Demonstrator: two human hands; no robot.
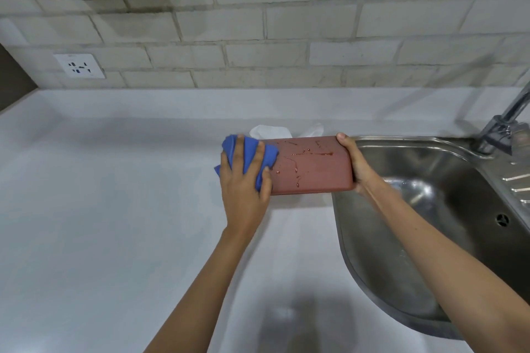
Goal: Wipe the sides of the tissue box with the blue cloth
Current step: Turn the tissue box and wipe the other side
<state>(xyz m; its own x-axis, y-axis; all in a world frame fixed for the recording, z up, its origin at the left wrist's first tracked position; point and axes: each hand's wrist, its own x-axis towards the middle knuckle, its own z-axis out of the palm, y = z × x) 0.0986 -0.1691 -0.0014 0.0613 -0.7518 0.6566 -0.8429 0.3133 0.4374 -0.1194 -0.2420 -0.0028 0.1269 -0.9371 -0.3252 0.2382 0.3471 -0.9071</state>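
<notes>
A reddish-brown tissue box (318,173) is tipped on its side above the white counter, its broad face turned toward me with wet streaks and droplets on it. White tissue (269,131) pokes out behind its far edge. My right hand (357,165) grips the box's right end, close to the sink rim. My left hand (245,180) presses a bunched blue cloth (248,156) against the left end of the box, fingers spread over the cloth.
A stainless steel sink (430,209) lies at the right, with a chrome tap (504,123) at its back corner. White counter (114,195) spreads left and toward me. The tiled wall behind carries a white socket (79,66).
</notes>
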